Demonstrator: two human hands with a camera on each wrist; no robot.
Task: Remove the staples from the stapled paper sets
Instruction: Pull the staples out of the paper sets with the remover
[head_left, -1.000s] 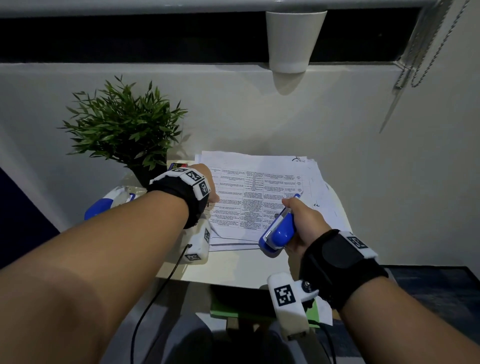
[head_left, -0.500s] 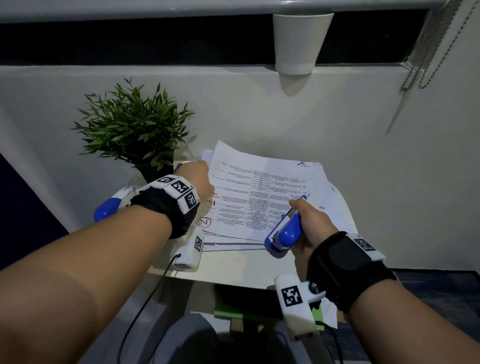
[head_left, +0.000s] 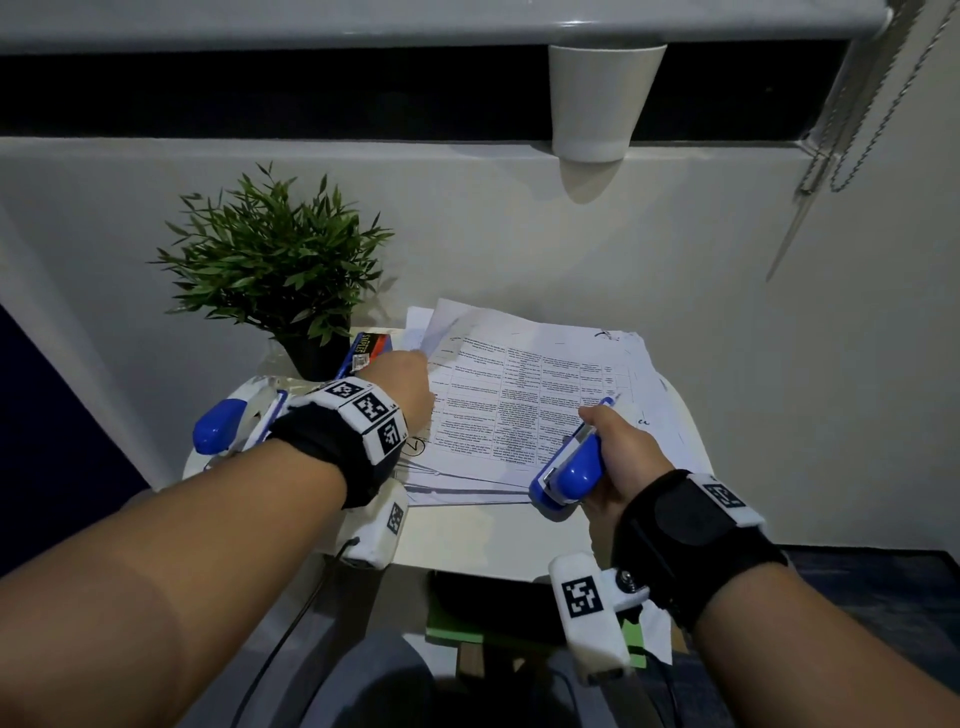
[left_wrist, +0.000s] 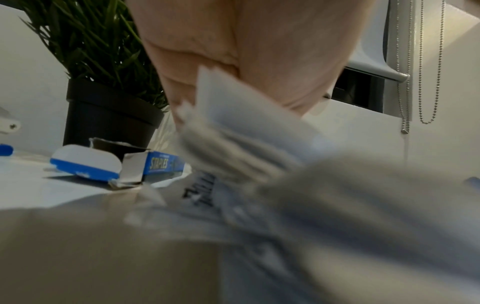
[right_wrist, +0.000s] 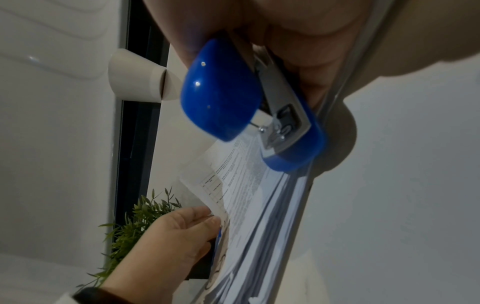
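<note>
the paper stack (head_left: 524, 410) lies on my desk (head_left: 467, 540). my left hand (head_left: 402, 382) pinches its top sheet's far corner and lifts it. my right hand (head_left: 621, 452) is curled tight round a blue stapler (head_left: 569, 470) at the near edge.

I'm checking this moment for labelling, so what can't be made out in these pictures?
- Staple in the paper stack: too small in the head view; blurred in the left wrist view.
- Left hand fingertips: hidden behind the hand in the head view.
- Printed text on the top sheet: too small to read anywhere.
- Front end of the stapler in the right hand: covered by the palm in the right wrist view.
</note>
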